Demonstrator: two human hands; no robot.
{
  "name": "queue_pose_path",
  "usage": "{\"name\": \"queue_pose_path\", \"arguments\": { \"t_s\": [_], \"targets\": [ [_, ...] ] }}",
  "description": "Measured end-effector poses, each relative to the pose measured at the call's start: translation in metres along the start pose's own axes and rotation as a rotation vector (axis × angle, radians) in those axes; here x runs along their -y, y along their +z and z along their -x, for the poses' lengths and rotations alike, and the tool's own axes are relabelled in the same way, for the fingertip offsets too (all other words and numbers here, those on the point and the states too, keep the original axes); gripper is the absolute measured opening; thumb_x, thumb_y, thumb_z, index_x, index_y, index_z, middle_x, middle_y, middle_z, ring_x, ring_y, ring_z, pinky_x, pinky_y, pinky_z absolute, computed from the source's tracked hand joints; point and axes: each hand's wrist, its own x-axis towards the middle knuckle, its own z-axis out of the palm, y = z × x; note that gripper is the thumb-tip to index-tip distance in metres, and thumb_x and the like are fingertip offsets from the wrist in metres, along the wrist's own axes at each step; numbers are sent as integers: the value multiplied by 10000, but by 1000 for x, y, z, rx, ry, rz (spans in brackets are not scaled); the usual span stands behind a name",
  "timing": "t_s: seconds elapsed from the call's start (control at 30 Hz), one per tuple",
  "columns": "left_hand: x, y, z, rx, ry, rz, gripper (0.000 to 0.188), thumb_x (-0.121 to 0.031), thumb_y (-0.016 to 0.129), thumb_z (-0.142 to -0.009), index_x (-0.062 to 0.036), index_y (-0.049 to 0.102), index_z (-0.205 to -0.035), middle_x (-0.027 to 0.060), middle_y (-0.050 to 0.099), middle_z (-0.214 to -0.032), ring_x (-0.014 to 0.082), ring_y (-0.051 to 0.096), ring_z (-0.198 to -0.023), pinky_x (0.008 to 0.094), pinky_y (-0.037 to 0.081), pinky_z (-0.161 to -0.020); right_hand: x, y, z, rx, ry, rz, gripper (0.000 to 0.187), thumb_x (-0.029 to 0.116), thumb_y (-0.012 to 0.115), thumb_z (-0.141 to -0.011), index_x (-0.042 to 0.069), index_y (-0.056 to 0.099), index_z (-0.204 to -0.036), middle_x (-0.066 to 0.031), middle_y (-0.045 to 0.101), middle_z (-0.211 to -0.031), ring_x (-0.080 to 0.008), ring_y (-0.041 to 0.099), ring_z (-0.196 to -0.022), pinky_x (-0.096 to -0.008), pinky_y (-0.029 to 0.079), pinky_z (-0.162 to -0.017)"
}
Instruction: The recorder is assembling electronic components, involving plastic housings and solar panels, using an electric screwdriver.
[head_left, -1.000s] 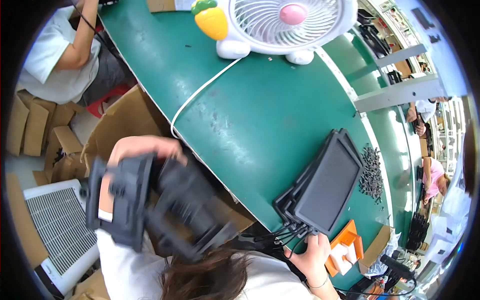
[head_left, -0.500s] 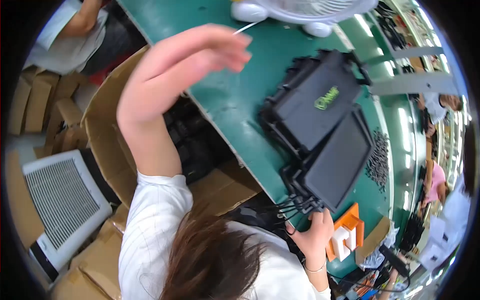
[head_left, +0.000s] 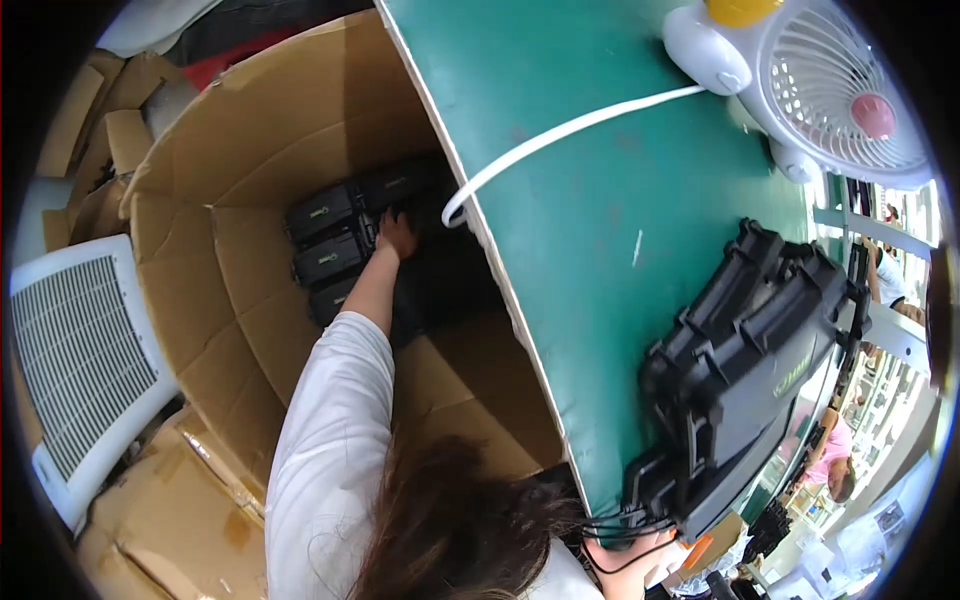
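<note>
My left hand (head_left: 397, 235) reaches down into a large open cardboard box (head_left: 270, 95). Its fingers are apart and rest against black plastic cases (head_left: 330, 255), which lie in rows at the bottom; shadow partly hides the fingertips. On the green table, another black hard plastic case (head_left: 760, 340) with ribbed edges lies with a flat black panel (head_left: 735, 480) beside it. At the panel's near end, my right hand (head_left: 630, 565) is closed around thin black cables (head_left: 620, 525). Some of its fingers are hidden by the cables and panel.
A white fan (head_left: 840, 90) stands at the far right, its white cord (head_left: 570, 130) crossing the table (head_left: 560, 250) to the left edge. A white louvred unit (head_left: 85, 350) and more cartons (head_left: 170, 520) stand left of the box. Other people are at the far right.
My left hand has gone from above the table down into the box. The view has swung left, so the table's things appear farther right. My right hand stays by the panel and cables.
</note>
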Motion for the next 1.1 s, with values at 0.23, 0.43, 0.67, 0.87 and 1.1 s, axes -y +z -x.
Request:
{"name": "queue_pose_path", "arguments": {
  "t_s": [0.23, 0.43, 0.67, 0.87, 1.1],
  "targets": [
    [-81, 9, 22, 570, -282, -278, 658, -387, 562, -812, -117, 321, -1362, 82, 279, -1435, 309, 273, -1315, 485, 310, -1018, -3, 15, -39, -28, -254, 439, 1048, 387, 800, -462, -48, 326, -1290, -279, 391, -1239, -401, 357, -1179, -472, 225, -1030],
    [-49, 31, 18, 0, -136, -1155, 351, -246, 533, -818, -151, 558, -1155, 50, 475, -1214, 288, 465, -1069, 407, 416, -859, -5, 18, -49, 9, -279, 394, 1069, 398, 801, -467, -57, 298, -1293, -283, 381, -1243, -402, 357, -1179, -473, 234, -1027],
    [-129, 3, 7, 730, -6, -607, 440, -312, 635, -744, -90, 602, -1123, 160, 504, -1222, 330, 460, -1136, 428, 381, -947, -12, 17, -58, 39, -249, 386, 1094, 410, 803, -473, -68, 264, -1296, -287, 369, -1247, -404, 356, -1180, -475, 243, -1023],
    [-101, -23, -58, 514, -27, -491, 709, -527, 644, -703, -73, 521, -1234, 227, 476, -1262, 352, 440, -1184, 410, 367, -985, -11, 21, -54, 70, -226, 330, 1116, 421, 804, -478, -78, 236, -1299, -290, 359, -1250, -405, 355, -1180, -476, 252, -1020],
    [-140, -15, -29, 204, -191, -930, 904, -621, 653, -647, -55, 398, -1305, 210, 303, -1392, 399, 289, -1276, 469, 345, -992, -9, 18, -45, 99, -153, 325, 1143, 433, 805, -484, -89, 202, -1302, -294, 347, -1254, -406, 354, -1181, -478, 261, -1016]
  ]
}}
